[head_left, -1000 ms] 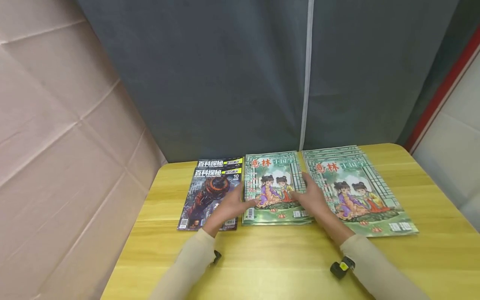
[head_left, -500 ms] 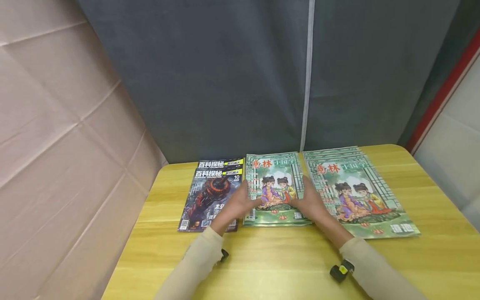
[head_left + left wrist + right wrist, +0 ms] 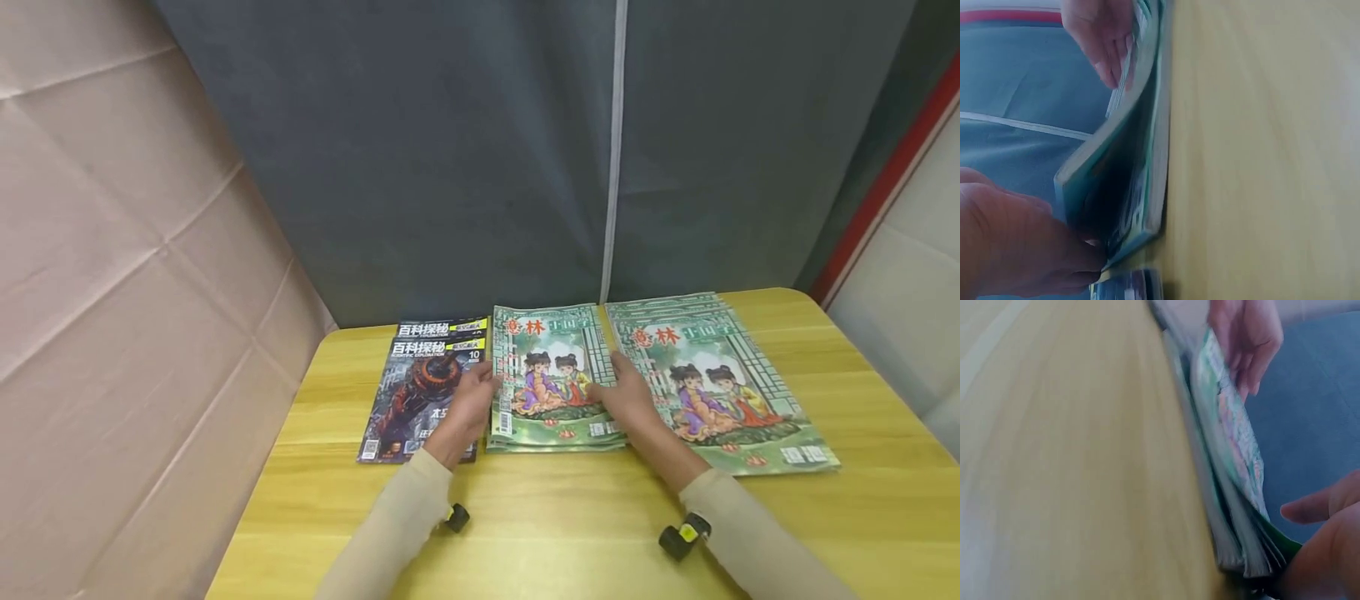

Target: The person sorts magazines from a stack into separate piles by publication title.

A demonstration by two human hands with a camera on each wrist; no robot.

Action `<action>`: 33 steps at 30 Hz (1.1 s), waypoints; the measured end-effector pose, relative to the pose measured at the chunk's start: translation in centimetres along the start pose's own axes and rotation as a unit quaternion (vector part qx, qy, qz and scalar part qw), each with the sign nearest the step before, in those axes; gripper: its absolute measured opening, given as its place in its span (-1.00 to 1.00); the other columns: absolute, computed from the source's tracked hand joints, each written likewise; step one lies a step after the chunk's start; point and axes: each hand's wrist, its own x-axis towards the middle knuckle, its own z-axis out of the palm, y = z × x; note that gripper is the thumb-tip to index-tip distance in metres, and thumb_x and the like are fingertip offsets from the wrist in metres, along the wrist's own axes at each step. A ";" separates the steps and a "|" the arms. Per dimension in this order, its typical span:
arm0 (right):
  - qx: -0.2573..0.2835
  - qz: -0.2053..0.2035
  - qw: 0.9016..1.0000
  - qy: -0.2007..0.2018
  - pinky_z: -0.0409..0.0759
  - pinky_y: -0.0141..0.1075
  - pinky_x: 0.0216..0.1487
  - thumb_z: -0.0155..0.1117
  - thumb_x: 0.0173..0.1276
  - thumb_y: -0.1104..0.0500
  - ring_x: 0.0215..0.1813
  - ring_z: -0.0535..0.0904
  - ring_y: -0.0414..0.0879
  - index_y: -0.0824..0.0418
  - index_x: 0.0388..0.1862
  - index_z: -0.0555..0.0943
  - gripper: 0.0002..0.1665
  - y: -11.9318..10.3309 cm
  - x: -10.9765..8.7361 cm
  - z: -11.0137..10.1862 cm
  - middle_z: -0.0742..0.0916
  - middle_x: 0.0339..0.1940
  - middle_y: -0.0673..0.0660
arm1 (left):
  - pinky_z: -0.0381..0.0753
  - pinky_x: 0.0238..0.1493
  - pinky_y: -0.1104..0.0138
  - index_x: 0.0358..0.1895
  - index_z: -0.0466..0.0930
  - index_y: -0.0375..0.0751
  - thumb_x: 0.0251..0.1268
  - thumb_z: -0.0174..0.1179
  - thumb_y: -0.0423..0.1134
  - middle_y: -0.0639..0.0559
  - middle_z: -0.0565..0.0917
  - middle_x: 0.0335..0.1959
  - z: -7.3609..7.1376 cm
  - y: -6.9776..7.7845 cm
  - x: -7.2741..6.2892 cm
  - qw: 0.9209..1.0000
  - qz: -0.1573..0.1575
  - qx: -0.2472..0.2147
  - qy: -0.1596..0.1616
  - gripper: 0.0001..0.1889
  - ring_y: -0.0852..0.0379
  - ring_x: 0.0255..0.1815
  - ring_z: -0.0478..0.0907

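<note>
In the middle of the head view lies a small stack of green magazines (image 3: 551, 421), its cover showing two drawn children. My left hand (image 3: 467, 412) is at the stack's left edge, its thumb and fingers bunched there. In the left wrist view the upper magazine (image 3: 1107, 134) bows up from the lower one (image 3: 1159, 144) near that hand. My right hand (image 3: 630, 400) lies along the stack's right edge, fingers against the side and thumb over the cover. In the right wrist view the right thumb (image 3: 1313, 507) stands extended, apart from the page edges.
Dark science magazines (image 3: 416, 400) overlap at the left, partly behind my left wrist. At the right lies a fanned stack of more green magazines (image 3: 738, 400). All rest on a yellow wooden table (image 3: 555, 533), with a grey curtain (image 3: 450, 167) behind it.
My left hand's thumb has moved left off the cover to the stack's left edge. The right hand has shifted slightly along the right edge. The magazines stay in nearly the same place.
</note>
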 end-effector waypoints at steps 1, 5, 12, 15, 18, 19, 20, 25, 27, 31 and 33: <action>0.007 0.003 1.000 -0.001 0.08 0.24 0.74 0.28 0.49 0.18 0.76 -0.06 0.39 0.29 0.77 -0.20 0.13 -0.2 -0.1 0.0 0.01 0.78 0.38 | 0.33 0.66 -0.09 0.61 0.06 -0.52 0.57 -0.06 -0.45 -0.49 0.32 0.53 0.0 0.0 0.0 1.000 -0.003 -0.003 -0.003 -0.38 -0.36 0.56 0.32; 0.025 0.012 1.000 -0.001 0.06 0.24 0.74 0.20 0.58 0.16 0.77 -0.10 0.36 0.28 0.77 -0.23 0.06 -0.7 -0.5 -0.3 -0.04 0.79 0.35 | 0.20 0.67 -0.24 0.64 0.06 -0.25 0.55 -0.08 -0.45 -0.47 0.16 0.60 0.8 0.1 -0.3 1.000 -0.005 0.008 -0.009 -0.36 -0.39 0.62 0.18; 0.070 -0.008 0.997 0.010 0.17 0.13 0.74 0.13 0.60 0.22 0.79 -0.04 0.29 0.25 0.78 -0.20 0.00 -0.7 -0.8 -0.2 -0.01 0.80 0.31 | 0.32 0.57 -0.26 0.61 0.15 -0.09 0.49 -0.08 -0.47 -0.39 0.15 0.63 1.4 0.2 -0.7 0.999 0.027 0.029 0.017 -0.34 -0.23 0.44 0.35; 0.081 -0.014 0.997 0.014 0.26 0.15 0.70 0.08 0.63 0.25 0.75 0.06 0.33 0.30 0.77 -0.12 -0.10 -0.7 -0.8 -0.7 0.09 0.77 0.38 | 0.49 0.39 -0.11 0.62 0.16 -0.10 0.48 -0.06 -0.47 -0.37 0.30 0.49 1.1 0.3 -1.0 0.999 0.034 0.030 0.025 -0.34 -0.01 0.11 0.45; 0.101 -0.017 0.995 0.007 0.28 0.20 0.68 0.00 0.66 0.26 0.72 0.10 0.38 0.29 0.76 -0.04 -0.19 -0.5 -0.8 -1.6 0.13 0.74 0.43 | 0.47 0.42 -0.12 0.63 0.17 -0.11 0.49 -0.04 -0.46 -0.38 0.32 0.47 1.0 0.4 -1.6 0.999 0.032 0.012 0.034 -0.34 -0.06 0.14 0.47; 0.111 -0.015 0.994 0.000 0.26 0.23 0.68 -0.02 0.67 0.25 0.72 0.10 0.38 0.25 0.77 -0.04 -0.19 -0.3 -0.8 -1.9 0.14 0.74 0.43 | 0.42 0.49 -0.19 0.63 0.16 -0.13 0.49 -0.03 -0.46 -0.42 0.30 0.49 1.0 0.4 -1.9 0.999 0.033 0.004 0.035 -0.34 -0.16 0.23 0.48; 0.123 -0.012 0.992 -0.008 0.22 0.25 0.68 -0.04 0.67 0.25 0.72 0.08 0.38 0.21 0.78 -0.04 -0.19 -0.2 -0.9 -2.2 0.15 0.74 0.44 | 0.32 0.58 -0.24 0.64 0.15 -0.13 0.50 -0.03 -0.46 -0.43 0.24 0.55 1.0 0.4 -2.1 0.999 0.033 -0.005 0.036 -0.34 -0.25 0.41 0.40; 0.141 -0.002 0.989 -0.031 0.08 0.37 0.68 -0.07 0.69 0.20 0.72 0.01 0.41 0.07 0.80 -0.06 -0.19 0.5 -1.4 -3.7 0.13 0.73 0.46 | -0.04 0.68 -0.38 0.66 0.08 -0.18 0.52 -0.05 -0.45 -0.51 0.04 0.66 2.1 0.5 -3.5 0.999 0.025 -0.039 0.024 -0.33 -0.46 0.70 0.01; 0.129 -0.001 0.991 -0.024 0.12 0.35 0.67 -0.06 0.70 0.18 0.71 0.04 0.40 0.06 0.79 -0.03 -0.21 0.8 -1.6 -4.5 0.13 0.73 0.45 | -0.01 0.67 -0.38 0.66 0.06 -0.18 0.53 -0.05 -0.45 -0.51 0.08 0.63 2.8 0.5 -3.8 0.999 0.020 -0.046 0.017 -0.32 -0.47 0.68 0.05; 0.106 0.000 0.994 -0.011 0.17 0.32 0.66 -0.03 0.70 0.15 0.70 0.07 0.40 0.06 0.78 0.01 -0.23 1.5 -1.8 -6.2 0.16 0.73 0.44 | 0.36 0.58 -0.26 0.63 0.04 -0.21 0.51 -0.07 -0.48 -0.49 0.31 0.50 4.5 0.5 -3.9 0.997 0.015 -0.069 -0.014 -0.33 -0.40 0.52 0.36; 0.091 -0.002 0.996 -0.004 0.27 0.27 0.60 -0.02 0.70 0.12 0.69 0.11 0.39 0.06 0.78 0.04 -0.24 1.8 -1.8 -7.1 0.20 0.72 0.44 | 0.59 0.45 -0.11 0.61 0.03 -0.22 0.50 -0.08 -0.50 -0.45 0.44 0.40 5.3 0.5 -3.8 0.996 0.012 -0.083 -0.031 -0.34 -0.31 0.37 0.55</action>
